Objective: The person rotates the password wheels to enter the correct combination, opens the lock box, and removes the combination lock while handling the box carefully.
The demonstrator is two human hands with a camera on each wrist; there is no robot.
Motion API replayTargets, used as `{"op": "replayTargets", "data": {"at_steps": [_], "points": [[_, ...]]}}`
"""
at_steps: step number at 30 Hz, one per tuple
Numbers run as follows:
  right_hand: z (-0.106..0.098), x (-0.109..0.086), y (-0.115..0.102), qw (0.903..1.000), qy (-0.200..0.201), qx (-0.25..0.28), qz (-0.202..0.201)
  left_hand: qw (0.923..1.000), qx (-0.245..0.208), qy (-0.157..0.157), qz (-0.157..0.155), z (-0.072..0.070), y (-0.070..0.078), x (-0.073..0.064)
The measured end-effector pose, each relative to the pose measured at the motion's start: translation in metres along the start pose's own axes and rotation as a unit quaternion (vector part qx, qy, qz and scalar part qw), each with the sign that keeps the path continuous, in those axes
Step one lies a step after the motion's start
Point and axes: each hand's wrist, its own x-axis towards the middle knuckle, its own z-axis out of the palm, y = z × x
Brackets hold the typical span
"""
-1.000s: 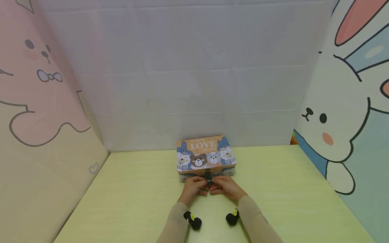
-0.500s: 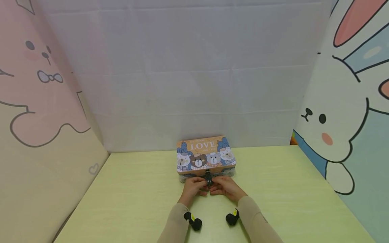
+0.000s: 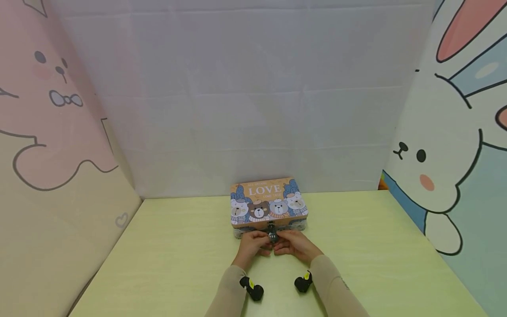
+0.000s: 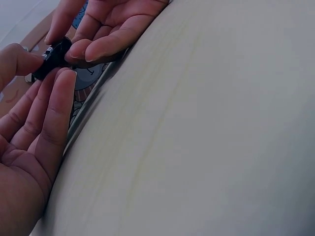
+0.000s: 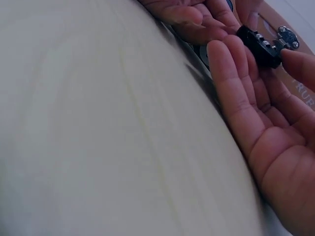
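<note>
fingers (image 4: 61, 105) of the left hand (image 3: 253, 246) and right hand (image 3: 295, 245) curl in and pinch a small black lock (image 3: 272, 235) from both sides. the lock hangs at the front of a bear-printed box (image 3: 267, 204), which sits closed on the yellow-green tabletop (image 3: 376, 251).

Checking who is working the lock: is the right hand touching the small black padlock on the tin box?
Touching. The right wrist view shows the right hand with its thumb and fingertips pinching the black padlock on the tin box.
</note>
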Motion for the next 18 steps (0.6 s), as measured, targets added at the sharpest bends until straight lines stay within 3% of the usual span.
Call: {"op": "replayTargets", "data": {"at_steps": [6, 18], "points": [[-0.001, -0.0004, 0.0, 0.9999, -0.013, 0.001, -0.006, 0.9999, 0.011, 0.009, 0.003, -0.0009, -0.0074, 0.0054], [-0.0015, 0.0001, 0.0013, 0.9998, -0.018, -0.011, -0.007, 0.9997, 0.023, 0.005, -0.003, -0.001, -0.0051, 0.005]]}}
